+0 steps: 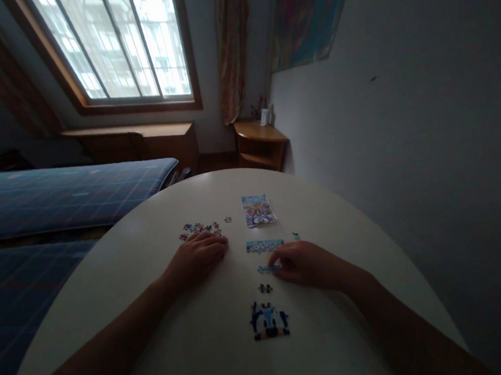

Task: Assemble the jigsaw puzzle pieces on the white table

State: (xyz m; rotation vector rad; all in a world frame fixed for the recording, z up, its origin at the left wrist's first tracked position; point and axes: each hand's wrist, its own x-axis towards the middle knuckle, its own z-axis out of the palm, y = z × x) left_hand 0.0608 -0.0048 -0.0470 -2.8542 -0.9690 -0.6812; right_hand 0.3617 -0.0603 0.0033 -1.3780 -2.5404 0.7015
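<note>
On a round white table [166,333] lie jigsaw parts. My left hand [197,255] rests palm down with fingers stretched out, touching the edge of a pile of loose puzzle pieces [199,229]. My right hand [302,262] is curled, its fingertips pinching a small blue joined strip of pieces [266,269]. Just beyond it lies a longer assembled blue strip [264,245]. A tiny dark fragment [265,288] and an assembled blue, black and white block [268,320] lie nearer me. A printed reference picture [258,209] lies farther away.
A bed with a blue checked cover [60,194] runs along the left, close to the table. A wooden corner shelf [259,140] and a low wooden bench [142,138] stand under the window. A plain wall closes the right side.
</note>
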